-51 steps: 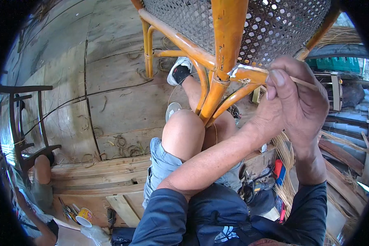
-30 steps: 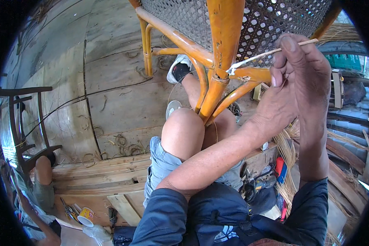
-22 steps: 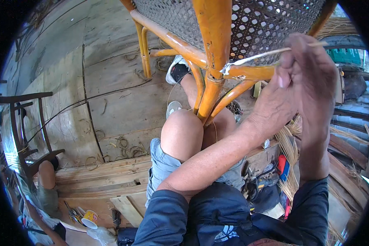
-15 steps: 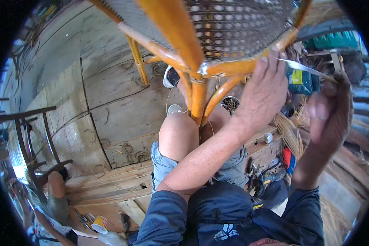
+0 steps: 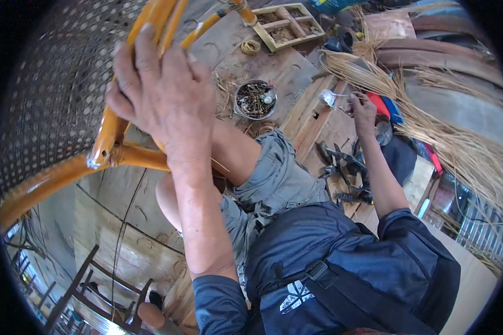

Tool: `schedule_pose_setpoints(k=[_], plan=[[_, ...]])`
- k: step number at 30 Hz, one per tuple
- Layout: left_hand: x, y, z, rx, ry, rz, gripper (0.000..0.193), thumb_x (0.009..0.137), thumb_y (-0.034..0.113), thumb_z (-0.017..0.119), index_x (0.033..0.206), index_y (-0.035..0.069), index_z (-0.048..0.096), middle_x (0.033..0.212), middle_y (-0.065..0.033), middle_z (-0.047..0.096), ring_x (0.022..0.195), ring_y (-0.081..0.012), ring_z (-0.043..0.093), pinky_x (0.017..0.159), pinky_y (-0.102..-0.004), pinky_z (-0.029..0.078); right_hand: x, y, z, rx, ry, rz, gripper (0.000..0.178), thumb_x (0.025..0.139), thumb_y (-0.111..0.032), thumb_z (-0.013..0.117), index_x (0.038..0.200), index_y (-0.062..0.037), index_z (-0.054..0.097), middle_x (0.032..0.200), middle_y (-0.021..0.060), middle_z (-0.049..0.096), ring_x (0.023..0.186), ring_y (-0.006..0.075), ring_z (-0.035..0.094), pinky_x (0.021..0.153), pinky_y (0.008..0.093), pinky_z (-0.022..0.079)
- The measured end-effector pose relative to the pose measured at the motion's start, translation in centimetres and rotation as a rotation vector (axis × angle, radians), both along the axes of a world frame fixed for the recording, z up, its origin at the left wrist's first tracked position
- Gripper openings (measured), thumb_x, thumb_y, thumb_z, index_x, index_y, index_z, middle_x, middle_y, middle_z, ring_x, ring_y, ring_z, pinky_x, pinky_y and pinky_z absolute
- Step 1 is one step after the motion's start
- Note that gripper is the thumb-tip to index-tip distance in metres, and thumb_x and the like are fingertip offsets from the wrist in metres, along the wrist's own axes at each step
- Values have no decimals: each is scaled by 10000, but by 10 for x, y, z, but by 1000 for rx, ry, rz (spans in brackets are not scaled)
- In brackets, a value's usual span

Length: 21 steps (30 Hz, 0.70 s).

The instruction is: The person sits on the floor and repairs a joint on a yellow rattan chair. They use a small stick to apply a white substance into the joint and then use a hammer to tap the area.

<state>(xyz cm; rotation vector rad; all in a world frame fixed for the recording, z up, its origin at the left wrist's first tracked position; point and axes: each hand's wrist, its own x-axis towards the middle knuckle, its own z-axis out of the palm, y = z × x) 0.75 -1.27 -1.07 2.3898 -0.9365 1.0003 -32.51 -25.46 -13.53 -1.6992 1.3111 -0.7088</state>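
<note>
We log the right hand (image 5: 363, 111) moved off the chair (image 5: 107, 134) to the white packet (image 5: 327, 99), fingers pinching the stick (image 5: 341, 96); joint work seems paused. Our left hand (image 5: 170, 92) grips the chair, at left.

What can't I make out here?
In the head view:
Chair frame beneath the left hand: covered by that hand.
Woven panel: cut off by the edge.
Tip of the stick in the right hand: lost against white stuff.
Pieces in the bowl: too small.
</note>
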Motion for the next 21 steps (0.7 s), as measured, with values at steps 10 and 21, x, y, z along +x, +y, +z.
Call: schedule_pose_setpoints(k=[10,21], plan=[[2,6,0,84,-70,-7,145,725,183,669,850,119,702,1259,-46,592,1218,-293,477,949,-475,302,-26,-13,-79,-399,463,197,230,922,-203,576,1031,-27,675,853,116,695,616,159,645,588,305,506],[4,2,-1,98,-69,19,118,757,196,649,844,136,703,1269,-31,587,1231,-298,471,951,-496,305,-41,-32,-54,444,-269,-209,189,940,-189,565,1012,-18,602,811,67,639,609,144,610,516,286,480]])
